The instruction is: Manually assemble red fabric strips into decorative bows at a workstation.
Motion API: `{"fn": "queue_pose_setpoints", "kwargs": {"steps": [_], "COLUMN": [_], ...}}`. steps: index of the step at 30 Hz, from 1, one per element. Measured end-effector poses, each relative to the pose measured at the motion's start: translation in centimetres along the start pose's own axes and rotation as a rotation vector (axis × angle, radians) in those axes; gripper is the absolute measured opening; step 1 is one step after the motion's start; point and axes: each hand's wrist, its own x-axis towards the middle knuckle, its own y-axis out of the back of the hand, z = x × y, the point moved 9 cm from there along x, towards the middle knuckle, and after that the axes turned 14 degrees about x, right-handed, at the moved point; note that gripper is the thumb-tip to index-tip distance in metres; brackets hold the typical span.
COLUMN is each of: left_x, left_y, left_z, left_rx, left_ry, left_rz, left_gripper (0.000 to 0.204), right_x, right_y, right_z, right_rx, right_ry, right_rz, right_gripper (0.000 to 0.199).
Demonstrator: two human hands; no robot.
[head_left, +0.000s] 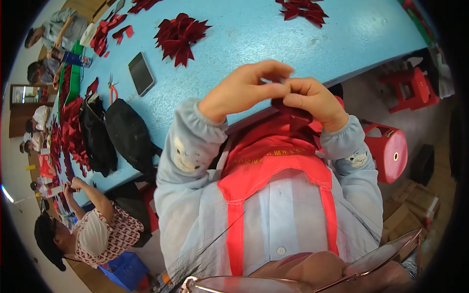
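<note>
- We hold a dark red ribbon piece [291, 111] between both hands, raised above the near edge of the blue table [254, 34], just over our red apron [273, 166]
- Our left hand [244, 88] has thumb and forefinger pressed together on the top of the ribbon piece; our right hand [312, 100] has its fingers curled and clamped on the same spot, the two hands touching
- We judge the fold could spring open if either pinch loosens, since the grip is only at the fingertips and the strip looks stiff and glossy
- It could also drop into our lap, as nothing supports it underneath
- The ribbon piece is deep maroon, folded to a point, mostly hidden by our fingers
- A finished ribbon flower [181, 35] lies far on the table, a phone [141, 73] to its left, black bags [117, 136] nearer
- A seated co-worker [93, 229] works at the near left
</note>
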Motion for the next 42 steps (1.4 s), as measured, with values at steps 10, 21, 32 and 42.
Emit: {"fn": "queue_pose_setpoints", "kwargs": {"steps": [10,21,32,42], "left_x": [-3.4,-6.4,-10.4,-11.1], "left_y": [-3.5,-1.6,1.1,7.6], "left_z": [-2.0,0.5,-1.9,-2.8], "left_rx": [0.292,-0.836,-0.471,0.088], "left_ry": [0.344,0.431,0.560,0.179], "left_rz": [-0.722,-0.079,0.311,0.730], "left_gripper": [0.029,0.015,0.016,0.010], "right_x": [0.3,-1.1,6.2,11.3], "right_y": [-0.1,-4.5,-4.7,-7.6], "right_z": [-2.1,0.9,0.3,-0.5], "right_rx": [-0.343,-0.219,-0.029,0.103], "right_ry": [0.041,0.526,0.326,0.287], "right_rz": [-0.108,-0.080,0.011,-0.088], "right_gripper": [0.023,0.040,0.022,0.018]}}
